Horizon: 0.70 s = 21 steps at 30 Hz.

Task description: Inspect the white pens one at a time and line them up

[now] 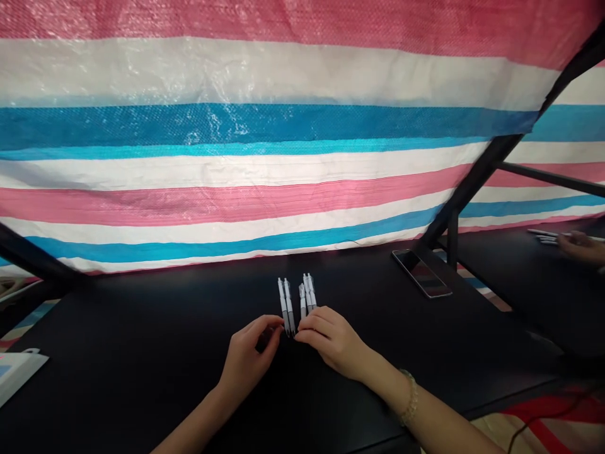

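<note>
Clock centred on the pens, 12 = far edge. Five white-and-grey click pens lie side by side on the black tabletop (pixel 142 359), mid-table, in two groups with a narrow gap: pair of pens (pixel 288 307) on the 9 side, trio of pens (pixel 309 293) on the 3 side. All run roughly 12 to 6; the pair's dark tips point at 6. In the trio, the pen nearest the gap sits lower than the other two. Left hand (pixel 250 353) at 8: thumb and index curled into a loop, fingertips right at the pair's tip end; can't tell if they pinch a pen or just touch. Right hand (pixel 335 343) at 4: fingers bent, covering the trio's lower ends, thumb and index reaching toward the pair's tips; grip can't be confirmed either. Beaded bracelet (pixel 410 397) on the right wrist. Smartphone (pixel 422 274) flat between 2 and 3, well apart from the pens. White packet (pixel 23 375) between 8 and 9, cut by the frame. Striped tarp (pixel 236 208) hangs at 12; black frame bar (pixel 472 180) slants at 2. Beyond it, co-worker's hand (pixel 583 247) by slim white items (pixel 547 238), too blurred to identify.
</note>
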Motion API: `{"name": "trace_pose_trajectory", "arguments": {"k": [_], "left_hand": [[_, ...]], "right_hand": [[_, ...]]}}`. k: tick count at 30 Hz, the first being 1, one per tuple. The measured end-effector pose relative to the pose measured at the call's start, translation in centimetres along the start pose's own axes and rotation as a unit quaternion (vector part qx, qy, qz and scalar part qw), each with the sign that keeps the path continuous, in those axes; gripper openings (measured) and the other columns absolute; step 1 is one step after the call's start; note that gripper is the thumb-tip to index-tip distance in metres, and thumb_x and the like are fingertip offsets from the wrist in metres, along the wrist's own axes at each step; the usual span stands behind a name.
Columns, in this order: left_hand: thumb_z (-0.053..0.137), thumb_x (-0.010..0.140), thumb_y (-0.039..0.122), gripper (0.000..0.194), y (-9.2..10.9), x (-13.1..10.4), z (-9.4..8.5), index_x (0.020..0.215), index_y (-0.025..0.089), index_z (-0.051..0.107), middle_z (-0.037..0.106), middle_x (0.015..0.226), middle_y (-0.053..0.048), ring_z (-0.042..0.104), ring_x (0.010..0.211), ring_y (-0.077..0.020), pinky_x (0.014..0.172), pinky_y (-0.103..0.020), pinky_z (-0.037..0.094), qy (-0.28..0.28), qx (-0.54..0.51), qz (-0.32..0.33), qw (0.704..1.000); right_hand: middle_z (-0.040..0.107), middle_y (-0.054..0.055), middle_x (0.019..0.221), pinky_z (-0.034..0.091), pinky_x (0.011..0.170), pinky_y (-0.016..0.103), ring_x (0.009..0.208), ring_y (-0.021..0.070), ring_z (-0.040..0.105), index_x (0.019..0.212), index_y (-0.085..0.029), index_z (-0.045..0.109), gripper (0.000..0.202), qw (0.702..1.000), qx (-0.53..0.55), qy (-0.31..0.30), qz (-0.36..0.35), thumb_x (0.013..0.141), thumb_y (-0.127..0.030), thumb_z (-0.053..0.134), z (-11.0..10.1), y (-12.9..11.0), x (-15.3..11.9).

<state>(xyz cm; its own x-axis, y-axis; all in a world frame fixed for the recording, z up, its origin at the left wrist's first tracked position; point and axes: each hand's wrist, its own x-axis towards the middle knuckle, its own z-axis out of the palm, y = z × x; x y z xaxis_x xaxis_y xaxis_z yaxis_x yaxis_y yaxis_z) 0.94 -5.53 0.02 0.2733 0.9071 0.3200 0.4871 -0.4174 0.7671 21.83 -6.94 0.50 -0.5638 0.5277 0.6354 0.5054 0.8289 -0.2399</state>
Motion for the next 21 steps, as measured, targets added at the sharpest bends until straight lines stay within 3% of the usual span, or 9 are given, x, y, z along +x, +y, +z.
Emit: {"name": "trace_pose_trajectory", "arguments": {"k": [9,16,21], "left_hand": [[0.057,0.084,0.027,0.012,-0.12,0.06,-0.15,0.092,0.025,0.067,0.072,0.081,-0.001,0.067,0.068,-0.0185,0.064,-0.027,0.052,0.013,0.007,-0.002,1.0],[0.058,0.084,0.027,0.013,-0.19,0.18,-0.05,0.093,0.025,0.066,0.071,0.081,-0.001,0.067,0.071,-0.019,0.064,-0.028,0.052,0.008,-0.006,-0.008,1.0],[0.059,0.084,0.028,0.014,0.07,0.3,-0.24,0.095,0.025,0.065,0.071,0.08,-0.001,0.068,0.072,-0.0195,0.064,-0.028,0.052,0.007,-0.039,-0.036,0.999]], "right_hand": [[0.059,0.007,0.093,0.049,0.072,0.029,0.085,0.0151,0.057,0.105,-0.022,0.061,0.033,0.987,0.079,0.112,0.08,0.088,-0.004,0.04,0.13,0.03,-0.4],[0.058,0.006,0.092,0.049,0.071,0.028,0.083,0.0144,0.057,0.098,-0.021,0.061,0.029,0.975,0.091,0.173,0.103,0.086,-0.002,0.043,0.05,0.0,-0.34],[0.058,0.005,0.09,0.049,0.071,0.03,0.082,0.0155,0.058,0.09,-0.022,0.059,0.022,0.944,0.067,0.279,0.165,0.085,-0.004,0.048,-0.59,-0.26,-0.01]]}}
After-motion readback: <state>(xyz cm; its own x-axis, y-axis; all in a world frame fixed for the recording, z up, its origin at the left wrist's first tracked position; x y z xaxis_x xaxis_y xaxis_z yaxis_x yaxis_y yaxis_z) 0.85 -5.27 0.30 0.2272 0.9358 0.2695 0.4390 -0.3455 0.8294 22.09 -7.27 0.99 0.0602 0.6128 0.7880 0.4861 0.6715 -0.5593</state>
